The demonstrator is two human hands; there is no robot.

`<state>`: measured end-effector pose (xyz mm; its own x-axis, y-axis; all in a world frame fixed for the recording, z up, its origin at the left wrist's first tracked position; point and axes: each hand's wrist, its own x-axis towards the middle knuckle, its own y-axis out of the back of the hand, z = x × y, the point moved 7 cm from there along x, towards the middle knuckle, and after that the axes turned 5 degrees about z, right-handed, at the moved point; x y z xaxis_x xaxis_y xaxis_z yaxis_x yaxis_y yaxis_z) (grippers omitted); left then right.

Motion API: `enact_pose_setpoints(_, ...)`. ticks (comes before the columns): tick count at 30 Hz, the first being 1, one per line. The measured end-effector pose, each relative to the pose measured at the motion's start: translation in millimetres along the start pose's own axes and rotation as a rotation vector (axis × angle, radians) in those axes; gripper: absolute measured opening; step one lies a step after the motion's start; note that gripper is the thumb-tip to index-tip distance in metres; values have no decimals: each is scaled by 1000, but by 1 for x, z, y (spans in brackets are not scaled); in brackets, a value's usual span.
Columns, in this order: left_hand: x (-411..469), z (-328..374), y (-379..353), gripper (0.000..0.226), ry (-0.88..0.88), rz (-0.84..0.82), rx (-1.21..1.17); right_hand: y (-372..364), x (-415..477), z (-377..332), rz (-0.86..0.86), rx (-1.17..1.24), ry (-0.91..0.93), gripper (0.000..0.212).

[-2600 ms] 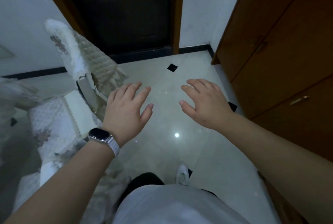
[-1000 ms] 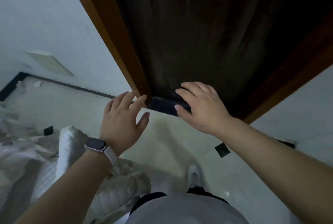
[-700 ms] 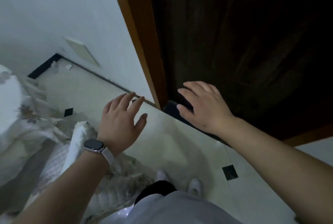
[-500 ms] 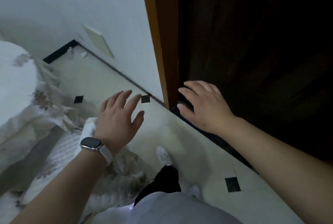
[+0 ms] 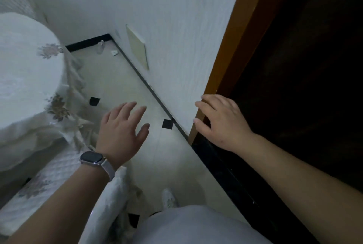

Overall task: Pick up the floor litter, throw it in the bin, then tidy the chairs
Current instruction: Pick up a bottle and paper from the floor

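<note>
A small clear bottle [image 5: 100, 47] and a small white scrap [image 5: 114, 52] lie on the pale tiled floor [image 5: 117, 84] in the far corner by the black skirting. My left hand [image 5: 122, 130], with a watch on the wrist, hovers open over the floor, holding nothing. My right hand [image 5: 220, 120] is open too, fingers spread, in front of the wooden door frame [image 5: 233, 47]. A chair [image 5: 110, 200] draped in a white quilted floral cover stands under my left forearm. No bin is in view.
A round table [image 5: 25, 79] under a white floral cloth fills the left side. A white wall [image 5: 157, 18] with a cream panel [image 5: 137, 47] runs along the floor strip. The dark door [image 5: 304, 67] and its black threshold [image 5: 225, 169] are at the right.
My view has swung left from the cabinets and door toward the wall and the far corner. The bottle and scrap have come into sight. Both hands stay open and empty.
</note>
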<state>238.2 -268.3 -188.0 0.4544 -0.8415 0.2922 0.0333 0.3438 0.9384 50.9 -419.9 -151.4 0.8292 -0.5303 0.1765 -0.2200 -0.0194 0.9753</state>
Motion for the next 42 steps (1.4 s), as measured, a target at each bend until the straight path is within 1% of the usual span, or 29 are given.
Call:
enact_pose_setpoints(5,29,-47,11,55,70,83,16,-8,70,-25,36,-6,110,53)
enact_pose_setpoints(8,35,-80,18,55,158,129,36,-23,103,-50,42,-6,226,52)
enact_pose_setpoints(12,34,-116,17,55,264,169,48,-48,150,-77,-25,49,328,55)
enact_pose_setpoints(19,56,-151,-9,55,408,71,112,-98,242,-79,-58,118,398,54)
enact_pose_setpoints(22,88,-168,-14,56,492,49,134,-110,290,-79,-32,159,477,50)
enact_pose_setpoints(25,125,-180,-18,57,552,33,184,-117,340,-74,-22,200,505,50)
enact_pose_setpoints(28,168,-189,-21,57,564,22,201,-121,388,-69,-38,230,504,54)
enact_pose_setpoints(33,226,-196,-27,55,520,17,224,-121,444,-67,-54,276,467,57)
enact_pose_setpoints(37,269,-214,-33,52,515,25,205,-120,482,-60,-14,275,475,55)
enact_pose_setpoints(42,322,-247,-47,51,484,38,176,-134,535,-54,-12,261,437,54)
